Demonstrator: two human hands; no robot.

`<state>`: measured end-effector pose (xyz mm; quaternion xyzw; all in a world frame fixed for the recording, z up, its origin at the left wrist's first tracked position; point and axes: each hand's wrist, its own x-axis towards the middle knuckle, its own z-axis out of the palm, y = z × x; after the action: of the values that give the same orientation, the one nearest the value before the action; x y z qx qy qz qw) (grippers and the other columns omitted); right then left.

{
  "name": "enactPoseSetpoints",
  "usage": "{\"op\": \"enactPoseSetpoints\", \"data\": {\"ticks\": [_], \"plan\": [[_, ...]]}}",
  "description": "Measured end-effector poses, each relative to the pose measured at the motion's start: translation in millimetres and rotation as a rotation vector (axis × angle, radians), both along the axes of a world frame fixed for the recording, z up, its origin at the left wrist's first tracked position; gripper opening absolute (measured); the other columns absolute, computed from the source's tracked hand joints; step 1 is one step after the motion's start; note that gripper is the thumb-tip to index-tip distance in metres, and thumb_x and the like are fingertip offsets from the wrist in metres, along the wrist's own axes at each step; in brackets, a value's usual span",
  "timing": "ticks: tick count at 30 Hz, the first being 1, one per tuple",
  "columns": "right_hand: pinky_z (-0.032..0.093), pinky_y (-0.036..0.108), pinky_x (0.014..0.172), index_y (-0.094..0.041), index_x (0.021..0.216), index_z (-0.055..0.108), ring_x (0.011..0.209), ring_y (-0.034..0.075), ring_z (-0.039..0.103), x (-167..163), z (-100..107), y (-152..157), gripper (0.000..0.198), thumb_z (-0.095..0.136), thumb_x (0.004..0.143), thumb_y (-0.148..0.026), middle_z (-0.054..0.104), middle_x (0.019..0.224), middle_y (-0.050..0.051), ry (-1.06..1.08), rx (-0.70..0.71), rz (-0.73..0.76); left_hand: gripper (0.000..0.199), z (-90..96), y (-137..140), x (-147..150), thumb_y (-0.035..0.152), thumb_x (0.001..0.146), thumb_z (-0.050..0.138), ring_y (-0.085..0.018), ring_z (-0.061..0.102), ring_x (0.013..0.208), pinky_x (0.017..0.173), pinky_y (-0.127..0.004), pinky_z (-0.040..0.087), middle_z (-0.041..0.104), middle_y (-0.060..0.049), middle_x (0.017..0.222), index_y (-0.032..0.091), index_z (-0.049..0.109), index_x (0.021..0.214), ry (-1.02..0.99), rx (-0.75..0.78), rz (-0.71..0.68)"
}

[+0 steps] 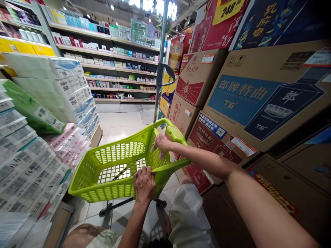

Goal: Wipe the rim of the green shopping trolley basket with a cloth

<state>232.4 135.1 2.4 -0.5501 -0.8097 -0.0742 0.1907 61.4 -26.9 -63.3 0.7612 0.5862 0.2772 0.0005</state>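
Note:
A lime-green plastic shopping cart (108, 193) with a perforated basket stands in front of me, and nothing lies in its basket. My left hand (144, 184) is closed over the near side rim, fingers curled to the inside. Reaching across the handle end, my right hand (162, 143) is inside the basket at its perforated end panel (152, 159). It is closed on a small pinkish-grey cloth (162, 155), pressed near that panel. Part of the cloth is hidden by the fingers.
Stacked liquor cartons (240, 93) rise close on the right. Packs of tissue paper (28, 172) are piled on the left. A grey pole with a handle (159, 82) stands behind the cart. Shelves of toiletries (119, 51) line the back, beyond a tiled floor (121, 119).

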Motion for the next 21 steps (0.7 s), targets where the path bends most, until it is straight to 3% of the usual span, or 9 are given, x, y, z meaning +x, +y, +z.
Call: {"op": "enactPoseSetpoints", "data": {"ticks": [5, 8, 10, 12, 14, 17, 19, 21], "plan": [[0.051, 0.032, 0.085, -0.020, 0.098, 0.076, 0.106, 0.026, 0.063, 30, 32, -65, 0.041, 0.089, 0.059, -0.017, 0.071, 0.105, 0.011, -0.275, -0.414, 0.266, 0.022, 0.2, 5, 8, 0.028, 0.097, 0.043, -0.028, 0.057, 0.099, 0.092, -0.043, 0.037, 0.066, -0.010, 0.099, 0.021, 0.064, 0.100, 0.030, 0.005, 0.008], [0.047, 0.032, 0.081, -0.024, 0.099, 0.076, 0.090, 0.021, 0.064, 43, 54, -99, 0.026, 0.078, 0.074, -0.019, 0.070, 0.098, 0.006, -0.356, -0.464, 0.301, 0.025, 5.5, 7, 14, 0.029, 0.097, 0.042, -0.028, 0.057, 0.099, 0.092, -0.043, 0.037, 0.067, -0.011, 0.101, 0.020, 0.065, 0.101, 0.058, -0.031, 0.036], [0.043, 0.035, 0.083, -0.024, 0.097, 0.075, 0.088, 0.021, 0.062, 46, 58, -117, 0.013, 0.070, 0.086, -0.029, 0.070, 0.098, 0.006, -0.362, -0.352, 0.196, 0.027, 9.4, 10, 10, 0.030, 0.098, 0.041, -0.028, 0.057, 0.102, 0.093, -0.042, 0.037, 0.068, -0.011, 0.105, 0.019, 0.065, 0.103, 0.061, -0.087, 0.032], [0.040, 0.038, 0.083, -0.023, 0.092, 0.074, 0.089, 0.023, 0.061, 44, 50, -129, 0.022, 0.059, 0.095, -0.039, 0.069, 0.097, 0.007, -0.324, -0.187, 0.051, 0.028, 12.3, 15, -1, 0.034, 0.099, 0.042, -0.027, 0.058, 0.107, 0.097, -0.043, 0.035, 0.070, -0.010, 0.110, 0.021, 0.065, 0.106, 0.052, -0.152, 0.007], [0.038, 0.038, 0.080, -0.021, 0.088, 0.072, 0.090, 0.024, 0.059, 33, 30, -136, 0.032, 0.051, 0.100, -0.042, 0.069, 0.093, 0.008, -0.246, -0.001, -0.080, 0.028, 13.7, 20, -16, 0.039, 0.099, 0.043, -0.027, 0.059, 0.110, 0.100, -0.044, 0.033, 0.072, -0.008, 0.111, 0.022, 0.065, 0.105, 0.062, -0.194, 0.001], [0.037, 0.040, 0.081, -0.019, 0.083, 0.070, 0.088, 0.024, 0.057, -2, -15, -137, 0.032, 0.048, 0.101, -0.035, 0.069, 0.092, 0.010, -0.078, 0.296, -0.223, 0.031, 13.9, 24, -32, 0.041, 0.100, 0.041, -0.027, 0.061, 0.108, 0.097, -0.043, 0.035, 0.074, -0.008, 0.108, 0.021, 0.065, 0.101, 0.139, -0.209, 0.028], [0.038, 0.042, 0.087, -0.019, 0.079, 0.068, 0.090, 0.023, 0.057, -33, -46, -136, 0.029, 0.050, 0.099, -0.032, 0.070, 0.093, 0.009, 0.018, 0.452, -0.200, 0.030, 12.3, 24, -37, 0.038, 0.100, 0.040, -0.027, 0.061, 0.107, 0.093, -0.042, 0.037, 0.074, -0.008, 0.109, 0.021, 0.065, 0.102, 0.192, -0.210, 0.033], [0.037, 0.045, 0.096, -0.021, 0.083, 0.068, 0.098, 0.024, 0.058, -57, -69, -136, 0.024, 0.053, 0.097, -0.031, 0.071, 0.101, 0.008, 0.051, 0.557, -0.080, 0.028, 8.2, 24, -42, 0.035, 0.101, 0.040, -0.027, 0.061, 0.108, 0.092, -0.040, 0.037, 0.073, -0.008, 0.110, 0.022, 0.064, 0.105, 0.215, -0.208, 0.019]]}}
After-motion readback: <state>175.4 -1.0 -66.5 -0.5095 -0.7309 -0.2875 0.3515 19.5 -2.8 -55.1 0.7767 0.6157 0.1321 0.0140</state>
